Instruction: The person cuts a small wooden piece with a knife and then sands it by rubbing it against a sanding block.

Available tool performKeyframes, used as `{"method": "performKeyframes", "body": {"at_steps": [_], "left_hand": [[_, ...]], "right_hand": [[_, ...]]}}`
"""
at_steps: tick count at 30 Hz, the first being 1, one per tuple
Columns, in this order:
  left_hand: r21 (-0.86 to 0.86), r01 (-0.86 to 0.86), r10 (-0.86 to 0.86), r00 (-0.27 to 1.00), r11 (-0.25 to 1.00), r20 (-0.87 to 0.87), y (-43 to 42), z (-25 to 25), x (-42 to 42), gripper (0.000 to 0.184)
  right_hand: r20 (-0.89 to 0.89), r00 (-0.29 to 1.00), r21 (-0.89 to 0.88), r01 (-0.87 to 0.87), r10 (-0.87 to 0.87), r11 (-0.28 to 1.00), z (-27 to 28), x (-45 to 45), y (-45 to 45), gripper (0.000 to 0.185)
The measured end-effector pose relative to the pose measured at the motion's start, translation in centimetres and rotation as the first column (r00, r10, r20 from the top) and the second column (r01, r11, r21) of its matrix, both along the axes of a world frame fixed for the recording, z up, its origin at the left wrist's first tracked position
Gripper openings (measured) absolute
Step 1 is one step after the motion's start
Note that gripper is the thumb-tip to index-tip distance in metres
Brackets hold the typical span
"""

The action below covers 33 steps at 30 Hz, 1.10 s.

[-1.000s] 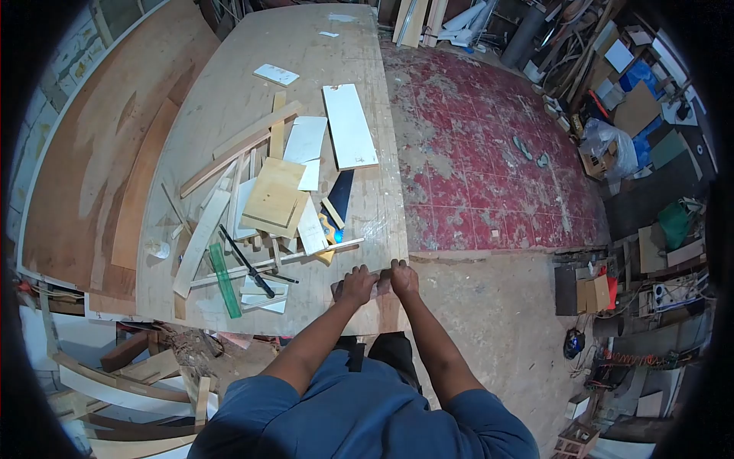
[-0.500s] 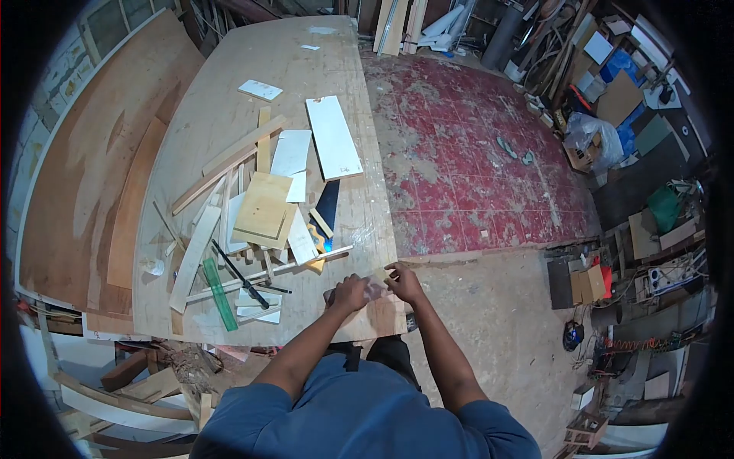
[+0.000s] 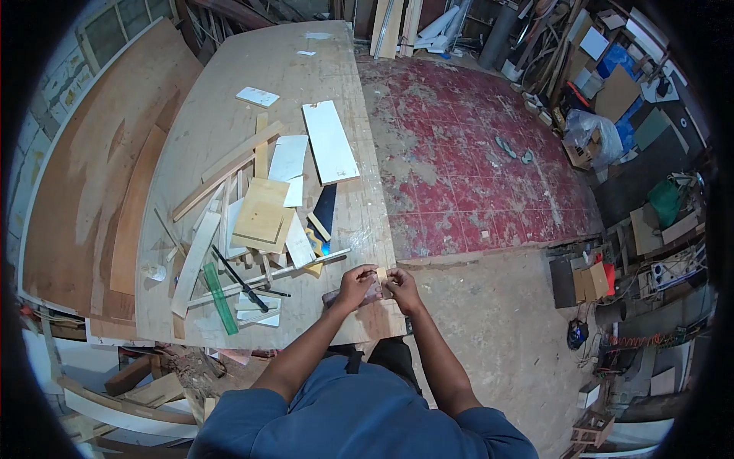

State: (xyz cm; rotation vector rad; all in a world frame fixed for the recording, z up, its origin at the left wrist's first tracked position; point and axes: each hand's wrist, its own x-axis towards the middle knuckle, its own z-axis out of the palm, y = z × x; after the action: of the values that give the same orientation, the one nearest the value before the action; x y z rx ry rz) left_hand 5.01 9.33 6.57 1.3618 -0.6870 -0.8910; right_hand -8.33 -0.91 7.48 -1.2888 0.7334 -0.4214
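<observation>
My left hand (image 3: 355,288) and my right hand (image 3: 402,291) meet above the near right corner of the wooden worktable (image 3: 355,325). Their fingertips pinch a small pale-yellow piece (image 3: 382,273) between them; its exact kind is too small to tell. Below the fingers lies a flat, reddish-brown, mottled thing (image 3: 373,293), partly covered by my left hand. A thin wooden strip (image 3: 321,260) ends just beyond my left hand. Farther left, a black pen-like tool (image 3: 243,284) and a green translucent strip (image 3: 219,298) rest on the table.
Scrap wood surrounds a square plywood piece (image 3: 264,216) on the table. A white board (image 3: 329,143) lies beyond it. Large brown panels (image 3: 92,176) stand at left. Past the right table edge are a red floor (image 3: 474,168), sandals (image 3: 514,150) and a cardboard box (image 3: 589,284).
My left hand has lifted from the reddish-brown thing and moved up and right to the small yellow piece. My right hand has come slightly left and lower with it.
</observation>
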Motion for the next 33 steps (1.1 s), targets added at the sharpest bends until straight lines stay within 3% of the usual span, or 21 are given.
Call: {"method": "performKeyframes", "body": {"at_steps": [1, 3, 6, 9, 11, 17, 22, 24, 25, 27, 30, 33], "left_hand": [[0.008, -0.009, 0.008, 0.998, 1.0, 0.066, 0.1, 0.4, -0.1, 0.028], [0.015, -0.017, 0.015, 0.991, 1.0, 0.134, 0.2, 1.1, -0.2, 0.028], [0.015, -0.032, 0.03, 0.995, 0.999, 0.098, 0.1, 1.8, -0.4, 0.026], [-0.031, -0.069, 0.071, 0.996, 0.997, 0.05, 0.1, 2.2, -0.5, 0.026], [0.062, 0.061, -0.066, 0.993, 0.996, 0.098, 0.3, 2.5, -0.2, 0.028], [-0.042, 0.016, -0.014, 0.999, 0.999, 0.032, -0.2, 1.2, -0.4, 0.027], [0.019, 0.041, -0.043, 0.996, 0.999, 0.074, -0.4, 0.7, -0.3, 0.024], [0.014, 0.024, -0.025, 0.994, 1.0, 0.108, -0.6, 0.7, -0.4, 0.023], [-0.017, 0.034, -0.033, 0.997, 0.999, 0.072, -0.7, 0.8, -0.5, 0.022], [-0.047, 0.043, -0.041, 0.999, 0.998, 0.035, -0.8, 1.1, -0.5, 0.021], [-0.032, 0.055, -0.052, 0.995, 0.998, 0.08, -0.9, 1.2, -0.7, 0.023], [-0.039, 0.046, -0.046, 0.999, 0.998, 0.003, -0.8, 0.7, -0.9, 0.024]], "right_hand": [[0.002, 1.0, 0.0, 0.001, -0.001, 1.0, 0.2, 0.0, 0.1, 0.019], [0.038, 0.999, 0.172, 0.031, -0.038, 0.985, 0.4, -0.1, 0.3, 0.017], [0.038, 0.999, 0.105, 0.02, -0.024, 0.994, 0.4, -0.1, 0.4, 0.016], [0.041, 0.999, 0.157, 0.027, -0.034, 0.987, 0.5, -0.2, 0.5, 0.015], [0.04, 0.998, 0.169, 0.031, -0.038, 0.985, 0.5, -0.3, 0.4, 0.016], [0.039, 0.999, 0.135, 0.02, -0.026, 0.991, 0.1, -0.6, 0.2, 0.015], [0.1, 0.995, 0.197, 0.004, -0.025, 0.98, 0.1, -0.5, 0.3, 0.015], [0.136, 0.985, 0.478, 0.026, -0.104, 0.878, 0.7, -0.8, 0.2, 0.017], [0.136, 0.985, 0.478, 0.026, -0.103, 0.878, 0.4, -0.9, 0.1, 0.017], [0.111, 0.994, 0.186, -0.038, 0.017, 0.982, 0.5, -1.0, 0.0, 0.023], [0.133, 0.99, 0.142, 0.03, -0.05, 0.989, 1.0, -0.9, 0.4, 0.03], [0.143, 0.987, 0.154, 0.057, -0.079, 0.986, 1.3, -0.7, 0.7, 0.04]]}}
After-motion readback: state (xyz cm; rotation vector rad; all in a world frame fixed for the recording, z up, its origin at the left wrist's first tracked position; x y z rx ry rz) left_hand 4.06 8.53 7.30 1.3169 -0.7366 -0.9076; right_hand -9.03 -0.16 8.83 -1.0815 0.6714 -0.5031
